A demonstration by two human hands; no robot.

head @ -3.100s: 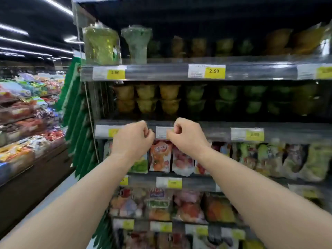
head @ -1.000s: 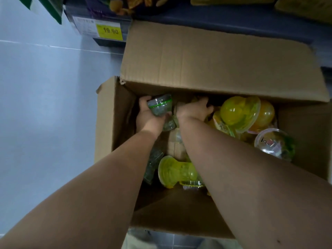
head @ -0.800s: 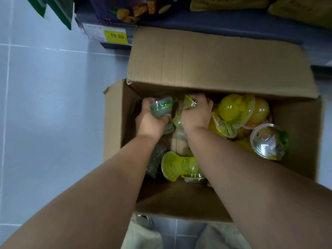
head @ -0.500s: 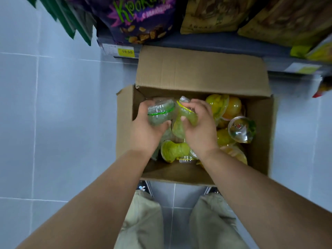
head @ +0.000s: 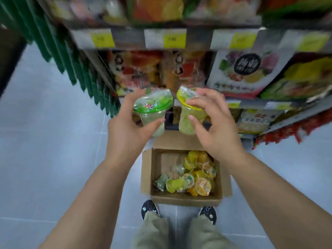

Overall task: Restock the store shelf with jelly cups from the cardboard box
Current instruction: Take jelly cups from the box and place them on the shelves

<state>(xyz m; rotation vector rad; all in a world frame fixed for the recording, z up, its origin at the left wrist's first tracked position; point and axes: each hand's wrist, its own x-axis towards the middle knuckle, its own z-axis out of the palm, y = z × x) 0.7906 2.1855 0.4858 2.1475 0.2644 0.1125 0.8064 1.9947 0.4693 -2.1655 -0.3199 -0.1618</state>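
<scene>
I've lifted both out of the box (head: 185, 201): left hand (head: 129, 126) clamped round the green-lidded cup (head: 152, 106), right hand (head: 215, 128) round the yellow-lidded cup (head: 188, 121). Shelving comes next, I judge.

- A shop, in a grocery aisle; tiered shelves (head: 129, 38) cross the top of the view;
- yellow price labels (head: 174, 39) line the shelf edge;
- printed snack packets (head: 246, 69) stand in rows, faces outward;
- an open cardboard box (head: 146, 173) of jelly cups (head: 203, 186) sits on the pale tiled floor (head: 53, 150) before the shelves
</scene>
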